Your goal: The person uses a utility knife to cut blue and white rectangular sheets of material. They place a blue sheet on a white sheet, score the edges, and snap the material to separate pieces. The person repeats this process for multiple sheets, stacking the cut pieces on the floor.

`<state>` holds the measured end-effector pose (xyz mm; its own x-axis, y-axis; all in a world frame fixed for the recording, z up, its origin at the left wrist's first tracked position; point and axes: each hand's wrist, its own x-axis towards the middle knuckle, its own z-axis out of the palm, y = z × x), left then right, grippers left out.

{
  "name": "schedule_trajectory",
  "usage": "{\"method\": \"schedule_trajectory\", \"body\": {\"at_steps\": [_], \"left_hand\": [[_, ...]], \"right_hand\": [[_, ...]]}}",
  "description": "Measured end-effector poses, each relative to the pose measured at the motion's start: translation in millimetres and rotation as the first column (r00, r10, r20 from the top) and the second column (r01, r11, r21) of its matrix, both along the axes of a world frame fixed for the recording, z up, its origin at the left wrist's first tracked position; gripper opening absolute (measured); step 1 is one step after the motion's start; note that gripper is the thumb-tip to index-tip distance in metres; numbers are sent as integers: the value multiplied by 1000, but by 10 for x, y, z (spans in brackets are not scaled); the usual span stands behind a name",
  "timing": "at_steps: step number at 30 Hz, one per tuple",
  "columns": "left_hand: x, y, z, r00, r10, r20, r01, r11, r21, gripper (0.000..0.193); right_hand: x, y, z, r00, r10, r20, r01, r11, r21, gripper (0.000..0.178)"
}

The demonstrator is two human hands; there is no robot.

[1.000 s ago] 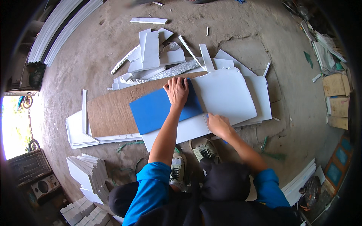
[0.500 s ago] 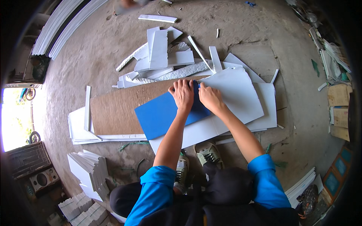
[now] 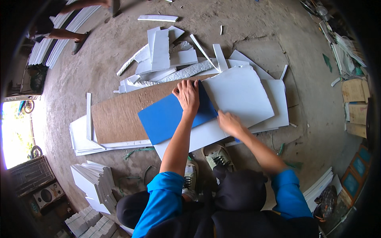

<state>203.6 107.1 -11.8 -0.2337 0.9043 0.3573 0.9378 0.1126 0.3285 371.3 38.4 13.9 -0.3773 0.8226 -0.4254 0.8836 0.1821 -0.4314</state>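
A flat blue rectangular board (image 3: 168, 118) lies aslant on a large white foam sheet (image 3: 238, 93). My left hand (image 3: 188, 95) presses on the blue board near its far edge, with its fingers bent over that edge. At the board's right edge, close to its near corner, my right hand (image 3: 230, 123) is closed. Whatever it grips is mostly hidden and slightly blurred; a small blue bit shows below the wrist. Beneath the sheets lies a brown wooden board (image 3: 123, 115), on more white sheets.
Foam offcuts (image 3: 160, 51) are heaped beyond the boards. A stack of cut white pieces (image 3: 93, 182) stands at the near left. Another person's leg (image 3: 65, 34) shows at the upper left, beside long white strips (image 3: 50, 55). My shoes (image 3: 218, 158) are just below the sheet.
My right hand has slid toward me along the blue board's right edge, from its far corner to near its close corner. My left hand stays on the board. Another person's legs have come into view.
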Motion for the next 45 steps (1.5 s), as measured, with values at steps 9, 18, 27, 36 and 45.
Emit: {"method": "schedule_trajectory", "body": {"at_steps": [9,18,27,36,45], "left_hand": [[-39,-19,24,1000,-4,29,6,996,-92,29],[-52,42,-47,997,25,76,-25,1000,0,27],[-96,16,-36,998,28,57,-28,1000,-5,26],[-64,26,-41,998,36,47,-35,999,-4,26],[-17,-4,0,998,25,62,-20,996,-91,28]], "right_hand": [[199,-409,312,997,70,36,-69,997,-47,20],[-265,590,422,1000,3,-18,3,943,333,20],[-581,806,96,999,18,-41,-2,930,369,20],[-544,987,222,996,-32,-78,22,991,-131,28],[64,-312,224,999,-26,38,31,990,-141,22]]}}
